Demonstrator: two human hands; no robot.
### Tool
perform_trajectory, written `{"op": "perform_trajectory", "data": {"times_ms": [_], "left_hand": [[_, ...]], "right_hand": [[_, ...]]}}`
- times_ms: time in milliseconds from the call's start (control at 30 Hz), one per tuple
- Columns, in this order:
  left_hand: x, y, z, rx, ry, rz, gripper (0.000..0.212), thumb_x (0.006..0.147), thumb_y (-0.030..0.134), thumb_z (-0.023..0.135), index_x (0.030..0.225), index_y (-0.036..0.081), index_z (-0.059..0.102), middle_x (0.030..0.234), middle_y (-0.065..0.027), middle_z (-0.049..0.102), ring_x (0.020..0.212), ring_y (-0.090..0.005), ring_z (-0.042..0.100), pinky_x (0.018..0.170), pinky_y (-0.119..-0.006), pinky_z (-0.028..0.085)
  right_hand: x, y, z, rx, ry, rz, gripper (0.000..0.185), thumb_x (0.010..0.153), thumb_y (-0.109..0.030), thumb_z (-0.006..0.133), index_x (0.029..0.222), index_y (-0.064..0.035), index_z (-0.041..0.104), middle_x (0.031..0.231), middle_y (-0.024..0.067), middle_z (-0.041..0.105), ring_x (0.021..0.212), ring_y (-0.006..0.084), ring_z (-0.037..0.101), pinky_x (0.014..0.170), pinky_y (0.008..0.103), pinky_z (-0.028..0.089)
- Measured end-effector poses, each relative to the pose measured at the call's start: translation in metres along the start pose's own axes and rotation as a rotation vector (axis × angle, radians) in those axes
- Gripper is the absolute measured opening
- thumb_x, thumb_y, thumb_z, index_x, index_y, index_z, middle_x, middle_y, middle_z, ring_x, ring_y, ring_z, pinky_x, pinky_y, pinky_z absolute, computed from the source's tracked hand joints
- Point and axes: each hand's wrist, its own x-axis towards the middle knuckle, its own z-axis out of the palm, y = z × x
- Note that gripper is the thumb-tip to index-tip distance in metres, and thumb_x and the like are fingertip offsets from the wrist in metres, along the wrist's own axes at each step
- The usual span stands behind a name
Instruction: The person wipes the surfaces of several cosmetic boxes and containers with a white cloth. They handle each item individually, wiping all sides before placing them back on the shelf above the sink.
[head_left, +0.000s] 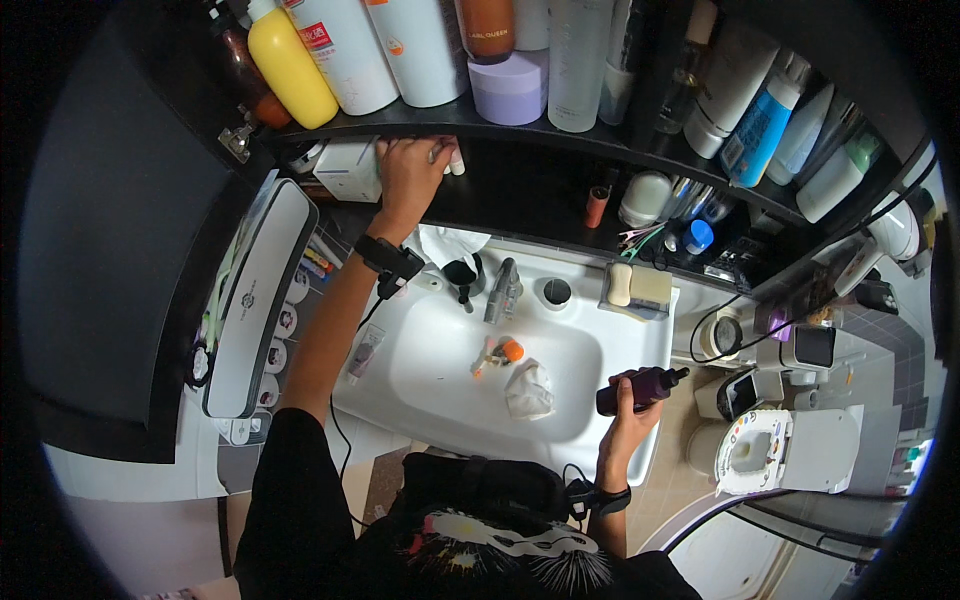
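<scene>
My left hand (414, 171) reaches into the lower shelf of a black cabinet (525, 176), its fingers at small white bottles or tubes (456, 162) beside a white box (349, 171). The fingertips are partly hidden, so a firm hold cannot be made out. Over the right rim of the white washbasin (465, 379), my right hand (628, 420) grips a dark purple bottle (637, 391) with a black nozzle, lying sideways and pointing right. Crumpled white tissue (530, 391) and an orange cap (513, 349) among small items lie in the basin.
Bottles and a lilac jar (510, 88) line the upper shelf. The cabinet door (112, 247) stands open at left. A faucet (502, 291), a dark cup (463, 275) and a soap dish (637, 307) sit on the basin's back edge. A cable runs from the left wrist; a toilet (787, 450) is at right.
</scene>
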Motion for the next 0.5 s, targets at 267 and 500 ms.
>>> {"op": "perform_trajectory", "data": {"times_ms": [267,500], "left_hand": [[0.002,0.010,-0.002,0.030,0.066,0.006,0.017,0.083,0.023,0.074,0.092,0.009,0.074,0.089,-0.0072,0.070,0.089,-0.0309,0.063,0.086,-0.043,0.040],[-0.025,0.095,-0.013,-0.375,-0.109,0.017,0.023,0.081,0.021,0.078,0.096,0.007,0.068,0.093,-0.0063,0.065,0.086,-0.0248,0.063,0.077,-0.040,0.044]], "right_hand": [[0.002,0.004,-0.002,0.019,0.022,-0.004,0.028,0.091,-0.002,0.067,0.114,-0.0019,0.053,0.096,0.0089,0.066,0.087,0.0184,0.066,0.082,0.0314,0.052],[0.001,0.004,0.000,0.008,0.020,-0.014,0.028,0.090,-0.001,0.068,0.115,-0.0024,0.053,0.096,0.0084,0.065,0.087,0.0176,0.065,0.081,0.0306,0.051]]}}
